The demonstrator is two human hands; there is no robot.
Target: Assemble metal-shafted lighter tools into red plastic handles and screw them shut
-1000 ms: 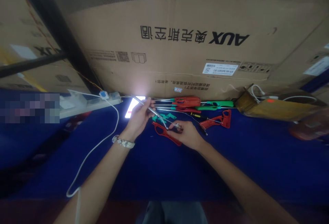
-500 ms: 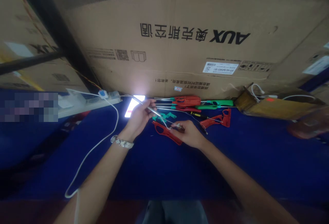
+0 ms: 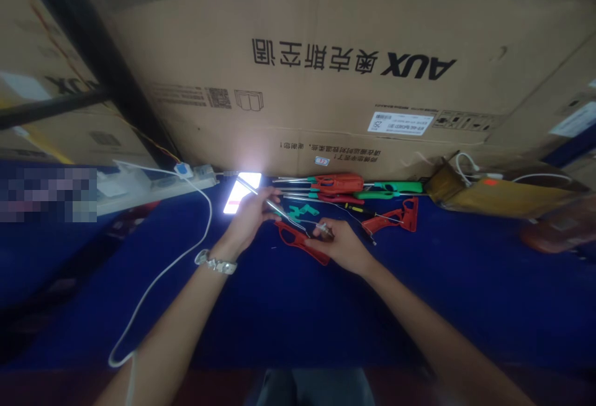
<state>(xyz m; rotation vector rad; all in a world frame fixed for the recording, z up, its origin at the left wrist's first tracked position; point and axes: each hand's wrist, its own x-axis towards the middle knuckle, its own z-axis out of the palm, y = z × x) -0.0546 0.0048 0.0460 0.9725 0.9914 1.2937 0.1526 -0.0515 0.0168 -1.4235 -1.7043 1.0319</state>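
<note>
My left hand (image 3: 246, 223) is closed round a thin metal lighter tube (image 3: 278, 208), which slants from upper left to lower right. Pale wire shows at the tube's lower end. In the closed fingers of my right hand (image 3: 347, 246) sits a small brown-and-whitish lighter part (image 3: 324, 230), partly hidden by the fingers. A thin line runs from it toward the tube. Below these lies a red lighter handle shell (image 3: 298, 239), partly under my right hand. Green plastic pieces (image 3: 305, 211) lie just behind it on the blue tabletop (image 3: 279, 306).
Several long lighters (image 3: 339, 182) with red or green handles lie along a large cardboard box (image 3: 302, 102). A black-and-yellow screwdriver (image 3: 357, 208) and another red shell (image 3: 393, 220) are at right. A lit phone (image 3: 233, 202), white power strip (image 3: 198, 177) and cable (image 3: 162, 285) lie left.
My left hand and the tube have shifted slightly left. The tube's lower end stands a little farther from my right fingers, which keep hold of the small part.
</note>
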